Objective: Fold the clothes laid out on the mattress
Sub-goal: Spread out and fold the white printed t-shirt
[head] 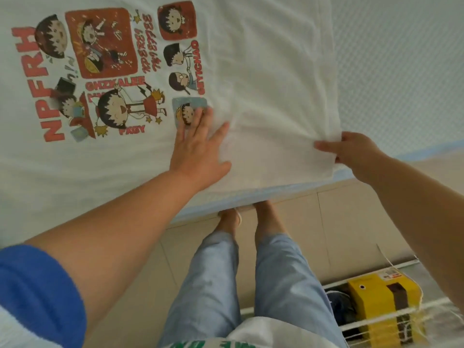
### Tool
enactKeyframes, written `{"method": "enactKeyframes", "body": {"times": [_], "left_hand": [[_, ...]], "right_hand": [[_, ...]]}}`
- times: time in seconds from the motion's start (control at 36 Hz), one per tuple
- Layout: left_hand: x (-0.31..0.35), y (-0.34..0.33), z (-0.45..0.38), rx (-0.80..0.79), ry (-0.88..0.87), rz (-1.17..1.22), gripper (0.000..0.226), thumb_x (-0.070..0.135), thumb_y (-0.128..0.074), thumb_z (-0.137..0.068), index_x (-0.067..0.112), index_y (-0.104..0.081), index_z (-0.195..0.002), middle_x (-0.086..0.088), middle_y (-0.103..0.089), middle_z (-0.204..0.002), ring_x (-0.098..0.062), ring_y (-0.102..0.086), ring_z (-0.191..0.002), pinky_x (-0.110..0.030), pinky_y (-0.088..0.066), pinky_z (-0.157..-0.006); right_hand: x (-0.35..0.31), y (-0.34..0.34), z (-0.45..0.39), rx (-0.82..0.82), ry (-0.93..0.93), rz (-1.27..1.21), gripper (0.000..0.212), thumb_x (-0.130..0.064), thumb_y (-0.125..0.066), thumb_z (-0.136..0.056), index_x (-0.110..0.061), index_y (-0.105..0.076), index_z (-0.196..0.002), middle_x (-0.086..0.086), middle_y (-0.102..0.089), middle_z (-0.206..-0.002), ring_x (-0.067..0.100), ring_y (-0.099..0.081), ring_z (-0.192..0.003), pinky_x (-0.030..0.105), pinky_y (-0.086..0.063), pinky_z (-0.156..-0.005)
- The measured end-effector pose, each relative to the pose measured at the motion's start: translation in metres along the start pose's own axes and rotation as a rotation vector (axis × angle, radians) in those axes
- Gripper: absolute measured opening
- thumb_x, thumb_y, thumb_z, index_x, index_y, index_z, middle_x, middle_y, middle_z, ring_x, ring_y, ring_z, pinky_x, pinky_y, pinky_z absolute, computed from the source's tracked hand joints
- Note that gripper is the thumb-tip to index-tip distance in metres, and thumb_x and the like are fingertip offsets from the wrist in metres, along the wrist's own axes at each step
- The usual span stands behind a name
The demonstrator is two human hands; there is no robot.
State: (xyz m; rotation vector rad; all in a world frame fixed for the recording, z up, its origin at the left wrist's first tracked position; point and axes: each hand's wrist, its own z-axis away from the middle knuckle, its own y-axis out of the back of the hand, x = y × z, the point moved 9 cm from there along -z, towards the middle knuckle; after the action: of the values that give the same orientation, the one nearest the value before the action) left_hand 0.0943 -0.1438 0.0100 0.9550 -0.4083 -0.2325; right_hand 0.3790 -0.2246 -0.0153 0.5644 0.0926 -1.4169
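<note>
White T-shirt [263, 59] w/ cartoon print lies spread flat on the mattress [401, 59], print side up, filling most of the upper view; print sits on the left part of the shirt, plain cloth to the right. Left hand [198, 146] lies flat on the shirt nr the mattress edge, fingers straight & spread, tips touching the lower right corner of the print; it grips nothing, just presses the cloth down. Right hand [351, 149] is at the shirt's near right corner, fingers & thumb curled, pinching a bunch of fabric; wrinkles fan out from that pinch toward the left hand; corner looks slightly lifted off the mattress. Mattress has a pale textured cover w/ light blue trim along the edge; bare part shows at right. Below: person's legs in light blue trousers [276, 285], tiled floor [351, 214]; yellow box [376, 305] in a white wire rack [364, 325] at lower right.
</note>
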Motion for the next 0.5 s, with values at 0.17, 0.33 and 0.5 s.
{"method": "enactKeyframes", "body": {"times": [0.17, 0.33, 0.5], "left_hand": [[-0.047, -0.048, 0.075, -0.058, 0.141, -0.06, 0.089, 0.051, -0.06, -0.079, 0.032, -0.01, -0.149, -0.008, 0.011, -0.157, -0.023, 0.011, -0.144, -0.044, 0.004, -0.114], [-0.079, -0.058, 0.11, 0.005, 0.246, -0.031, 0.084, 0.043, -0.068, -0.078, 0.03, -0.023, -0.148, -0.011, -0.004, -0.158, -0.026, -0.003, -0.145, -0.045, -0.005, -0.114], [-0.109, -0.038, 0.138, 0.197, 0.457, 0.035, 0.059, 0.027, -0.071, -0.079, 0.02, -0.051, -0.134, -0.018, -0.034, -0.146, -0.035, -0.029, -0.133, -0.045, -0.022, -0.106]], "right_hand": [[0.025, 0.004, 0.006, 0.13, 0.032, -0.057, 0.027, -0.029, -0.071, -0.082, -0.016, -0.059, -0.103, 0.002, -0.063, -0.099, 0.025, -0.061, -0.098, 0.043, -0.053, -0.086], [0.054, -0.017, 0.008, -0.074, 0.029, -0.087, 0.015, -0.02, -0.074, -0.077, -0.021, -0.064, -0.087, -0.007, -0.067, -0.094, 0.01, -0.063, -0.085, 0.025, -0.051, -0.068], [0.071, -0.015, 0.015, -0.063, -0.008, -0.134, 0.02, -0.025, -0.072, -0.08, -0.017, -0.059, -0.093, -0.005, -0.064, -0.096, 0.012, -0.063, -0.085, 0.026, -0.052, -0.066]]}}
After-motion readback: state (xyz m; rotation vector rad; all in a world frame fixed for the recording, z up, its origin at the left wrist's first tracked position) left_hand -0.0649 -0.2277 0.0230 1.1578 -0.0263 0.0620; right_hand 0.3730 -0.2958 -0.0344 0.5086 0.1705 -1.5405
